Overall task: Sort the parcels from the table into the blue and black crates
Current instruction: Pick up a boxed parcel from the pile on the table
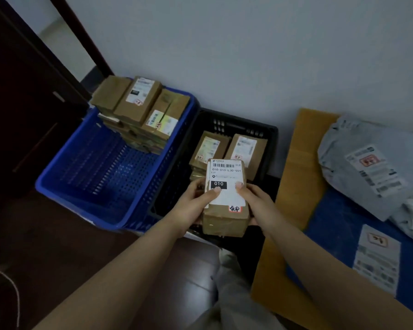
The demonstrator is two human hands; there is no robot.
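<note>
You grip the parcel (225,198) between both hands — left hand (196,206) and right hand (254,201) curled round its sides, thumbs on the label — arms outstretched above the black crate (270,136).

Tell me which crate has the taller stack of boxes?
The blue crate: its cardboard boxes rise above the rim, while the black crate's stay below.

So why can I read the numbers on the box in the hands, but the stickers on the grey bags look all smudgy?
Head view: the held parcel sits near the middle and close, so its label is sharp. The grey bags lie at the right edge, where their label print is blurred. The room is dim, its corners darker, and the wide lens bends the blue crate and the door.
</note>
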